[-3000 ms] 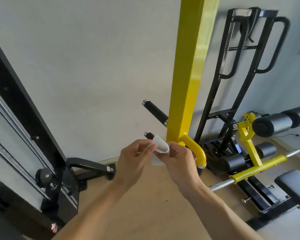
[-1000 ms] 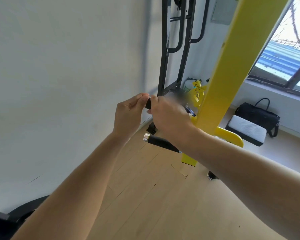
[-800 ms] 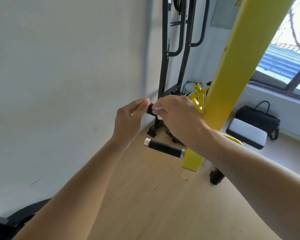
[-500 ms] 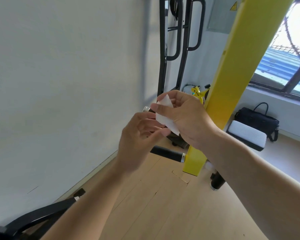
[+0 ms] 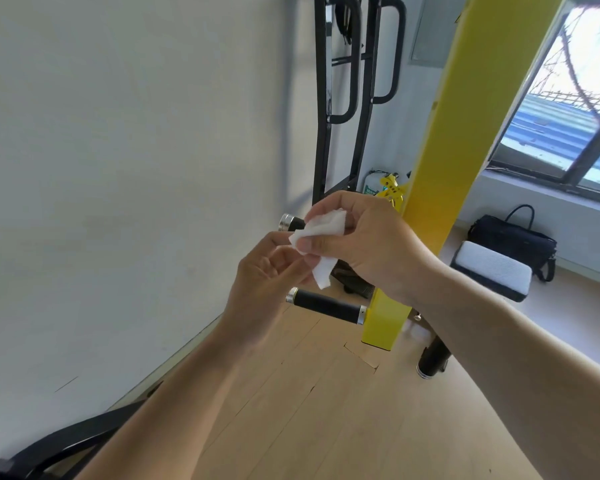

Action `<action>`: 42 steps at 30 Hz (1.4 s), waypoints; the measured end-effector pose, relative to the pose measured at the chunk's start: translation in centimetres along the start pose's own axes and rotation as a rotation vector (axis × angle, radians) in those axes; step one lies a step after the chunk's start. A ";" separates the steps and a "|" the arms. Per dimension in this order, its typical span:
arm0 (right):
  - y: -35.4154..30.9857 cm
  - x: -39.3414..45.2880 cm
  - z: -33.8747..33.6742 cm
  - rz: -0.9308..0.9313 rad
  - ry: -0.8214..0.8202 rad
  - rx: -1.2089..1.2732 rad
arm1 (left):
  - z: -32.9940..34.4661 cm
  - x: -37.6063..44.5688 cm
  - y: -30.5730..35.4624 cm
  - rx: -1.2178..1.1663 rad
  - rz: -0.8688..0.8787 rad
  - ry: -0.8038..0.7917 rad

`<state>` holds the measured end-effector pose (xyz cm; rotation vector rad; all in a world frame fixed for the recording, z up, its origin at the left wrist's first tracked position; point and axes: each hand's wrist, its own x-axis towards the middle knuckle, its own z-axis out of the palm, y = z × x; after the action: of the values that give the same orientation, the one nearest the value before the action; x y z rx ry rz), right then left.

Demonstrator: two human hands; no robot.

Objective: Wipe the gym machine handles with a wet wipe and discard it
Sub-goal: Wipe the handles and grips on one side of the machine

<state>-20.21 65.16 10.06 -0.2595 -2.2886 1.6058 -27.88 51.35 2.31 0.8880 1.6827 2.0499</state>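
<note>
A crumpled white wet wipe (image 5: 321, 237) is pinched between both hands in front of the yellow machine post (image 5: 444, 140). My right hand (image 5: 364, 237) grips its upper part with thumb and fingers. My left hand (image 5: 269, 278) holds its lower edge from below. Behind the hands, the upper black handle (image 5: 291, 222) shows only its chrome end cap. The lower black handle (image 5: 326, 305) sticks out leftward from the post, just below the hands and untouched.
A white wall fills the left side. A black steel frame (image 5: 340, 91) stands behind the post. A black bag (image 5: 513, 240) and a white pad (image 5: 492, 268) lie under the window at right. A black machine leg (image 5: 66, 441) crosses the wooden floor at lower left.
Both hands came off the upper handle and drew back with the wipe. The wipe, flat half a second ago, is now bunched between the fingers. The camera turned right earlier.
</note>
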 end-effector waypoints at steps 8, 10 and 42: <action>0.1 -0.4 -0.2 -0.036 0.180 -0.343 | 0.0 -0.2 -0.2 -0.130 -0.058 0.104; -0.1 -0.8 0.1 -0.091 0.264 -0.422 | 0.1 -0.3 -0.3 -0.172 -0.040 0.112; 1.6 4.2 3.2 -0.065 -0.026 -1.200 | -1.4 5.5 -1.3 0.369 0.100 0.308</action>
<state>-25.40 64.31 8.26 -0.4079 -2.9271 0.0216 -33.09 54.02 2.30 0.8071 2.2790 2.0591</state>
